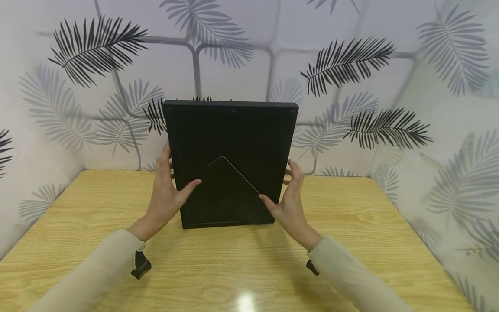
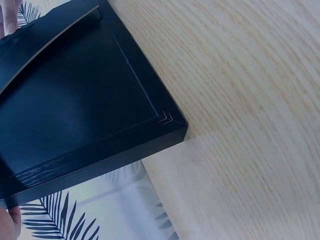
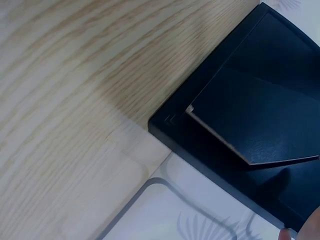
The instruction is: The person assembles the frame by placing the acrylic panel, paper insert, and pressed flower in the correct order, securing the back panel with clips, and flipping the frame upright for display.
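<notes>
A black picture frame (image 1: 234, 134) stands upright on the table, its back towards me. A flat black easel stand (image 3: 260, 115) with a pale cut edge tilts out from the backing in the right wrist view. My left hand (image 1: 165, 197) grips the frame's left side, thumb across the back and fingers behind the edge. On the opposite side my right hand (image 1: 290, 208) holds the right edge, its thumb tip at the stand's pale edge. Metal staples mark a lower corner in the left wrist view. The frame's front is hidden from me.
A wood-grain table (image 1: 343, 260) lies under the frame. Pale walls (image 1: 249, 78) with a leaf pattern rise behind it and along both sides. Dark straps (image 1: 141, 264) sit at the wrists below light sleeves.
</notes>
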